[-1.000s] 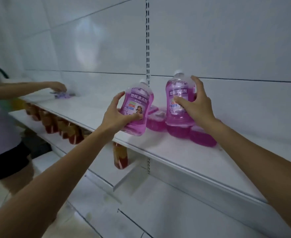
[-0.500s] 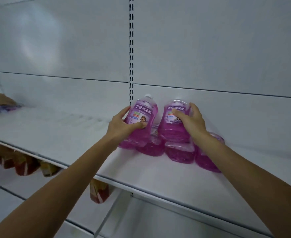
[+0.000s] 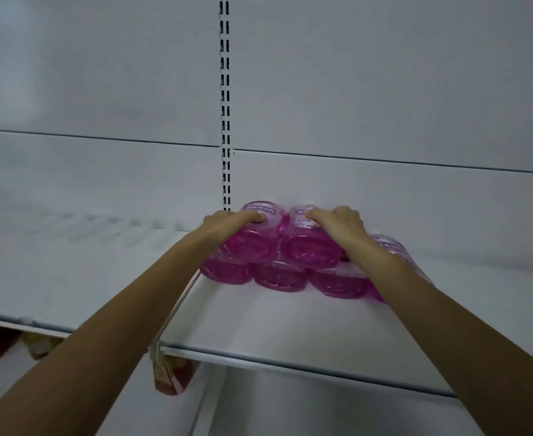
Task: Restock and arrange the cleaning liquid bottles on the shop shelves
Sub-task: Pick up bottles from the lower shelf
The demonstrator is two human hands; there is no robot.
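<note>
White shelf [image 3: 290, 325], far back: bottles [image 3: 277, 275] on their sides, two tiers, against back panel [image 3: 384, 190]. Left hand [image 3: 230, 221] curled over left bottle [image 3: 249, 247], right hand [image 3: 340, 225] curled over right bottle [image 3: 309, 251]. Probably heavy, slick, prone to roll; best gripped round the body.

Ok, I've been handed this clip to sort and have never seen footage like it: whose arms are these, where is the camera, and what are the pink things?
There is no machine here. A person wears one wide-angle camera on the head, looking forward and down, so you see their own two arms reaching out. It is the only view. On the white shelf lies a lower row of bottles of pink cleaning liquid, on their sides with bases toward you. The left hand grips the left upper bottle and the right hand grips the right upper bottle. Both bottles rest on that row. Reddish packs show beneath the shelf.
</note>
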